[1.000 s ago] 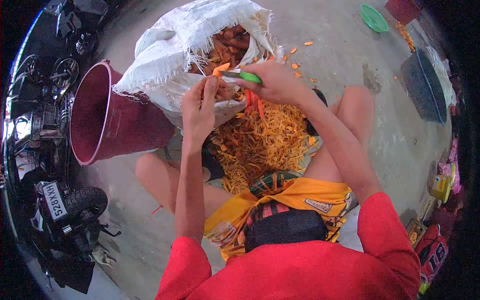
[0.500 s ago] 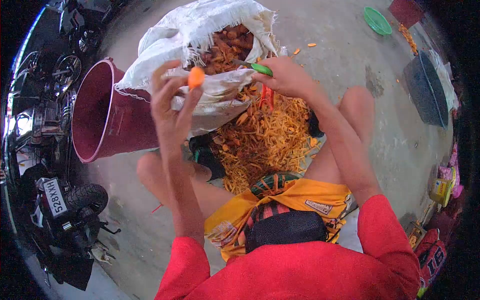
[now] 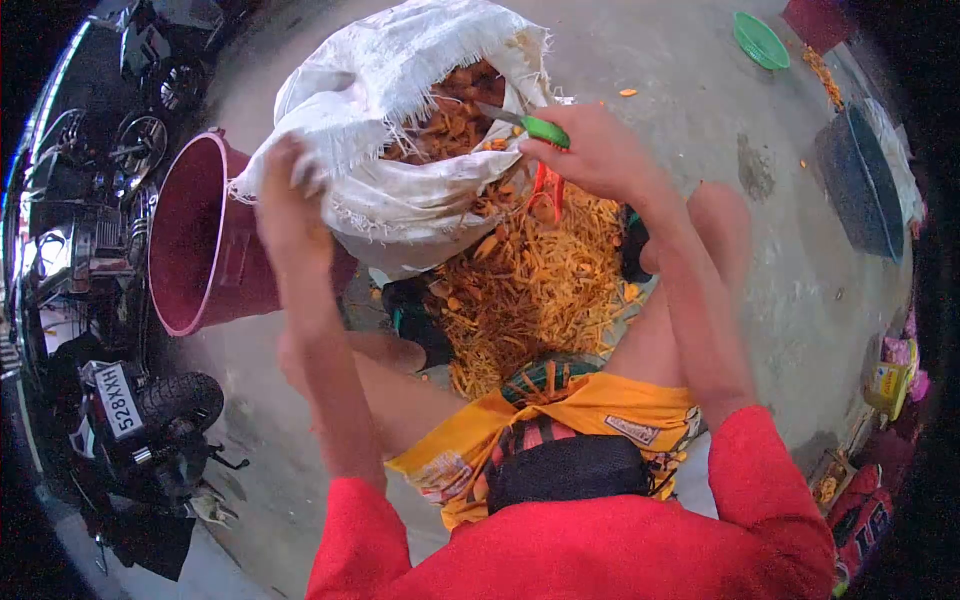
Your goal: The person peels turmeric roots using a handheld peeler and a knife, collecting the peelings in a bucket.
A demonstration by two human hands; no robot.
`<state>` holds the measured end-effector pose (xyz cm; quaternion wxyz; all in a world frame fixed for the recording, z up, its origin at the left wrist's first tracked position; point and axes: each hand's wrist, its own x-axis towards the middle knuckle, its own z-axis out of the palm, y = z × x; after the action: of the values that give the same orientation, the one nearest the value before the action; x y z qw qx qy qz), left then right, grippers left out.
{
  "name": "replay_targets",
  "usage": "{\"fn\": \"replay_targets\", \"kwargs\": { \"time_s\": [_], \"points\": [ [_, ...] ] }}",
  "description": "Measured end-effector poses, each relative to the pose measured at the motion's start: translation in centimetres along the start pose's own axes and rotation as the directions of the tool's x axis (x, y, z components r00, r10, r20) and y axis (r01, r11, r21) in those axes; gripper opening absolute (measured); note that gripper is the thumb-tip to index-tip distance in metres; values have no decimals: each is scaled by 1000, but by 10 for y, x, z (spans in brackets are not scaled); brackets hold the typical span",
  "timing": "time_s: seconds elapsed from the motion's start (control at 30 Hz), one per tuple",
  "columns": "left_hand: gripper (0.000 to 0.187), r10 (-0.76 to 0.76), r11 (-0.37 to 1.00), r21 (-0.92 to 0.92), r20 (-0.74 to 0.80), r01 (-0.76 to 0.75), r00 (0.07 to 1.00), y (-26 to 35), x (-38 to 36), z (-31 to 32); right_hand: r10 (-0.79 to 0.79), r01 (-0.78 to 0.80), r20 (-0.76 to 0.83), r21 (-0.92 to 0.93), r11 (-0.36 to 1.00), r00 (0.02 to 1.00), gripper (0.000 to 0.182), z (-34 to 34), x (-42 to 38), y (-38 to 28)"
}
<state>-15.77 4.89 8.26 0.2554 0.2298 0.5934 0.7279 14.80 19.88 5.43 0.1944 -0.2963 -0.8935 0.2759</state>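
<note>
My right hand [image 3: 590, 145] is wrapped round the green handle of a knife [image 3: 545, 131], its blade pointing left over the mouth of the white woven sack [image 3: 350, 110]. Inside the sack lie brown-orange roots [image 3: 455, 120]. Smeared by motion, my left hand [image 3: 290, 185] is at the sack's left edge, near the rim of the maroon bucket [image 3: 215, 240]; its fingers are blurred and nothing shows in them. Between my legs spreads a heap of orange peelings [image 3: 545, 270]. A red Y-shaped plastic tool [image 3: 545, 192] rests at the top of this heap, just below my right hand.
Motorcycles [image 3: 120, 390] are parked along the left. A green basin [image 3: 761, 41] sits at the top right, with a dark tub [image 3: 860, 180] below it. A yellow packet [image 3: 888, 385] lies at the right edge. Orange scraps dot the concrete floor [image 3: 680, 130].
My left hand has swung left and down towards the bucket, and the orange piece it held is no longer visible. The knife stays in my right hand, slightly lower and further right.
</note>
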Motion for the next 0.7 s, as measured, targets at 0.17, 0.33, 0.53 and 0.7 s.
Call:
{"fn": "replay_targets", "kwargs": {
  "time_s": [0.17,0.33,0.53,0.7],
  "points": [
    [36,-152,822,394,848,-411,507,-78,32,84,91,-90,-38,36,995,995,32,-25,2,4],
    [48,-172,10,616,777,-787,606,-94,153,74,120,-112,-118,71,991,986,31,-42,-3,22],
    [49,-184,195,684,730,-703,659,-14,265,86,148,-144,-85,49,988,985,31,-57,5,33],
    [36,-441,112,696,674,-709,593,-34,294,133,205,-202,-52,55,978,977,31,-61,17,29]
  ]
}}
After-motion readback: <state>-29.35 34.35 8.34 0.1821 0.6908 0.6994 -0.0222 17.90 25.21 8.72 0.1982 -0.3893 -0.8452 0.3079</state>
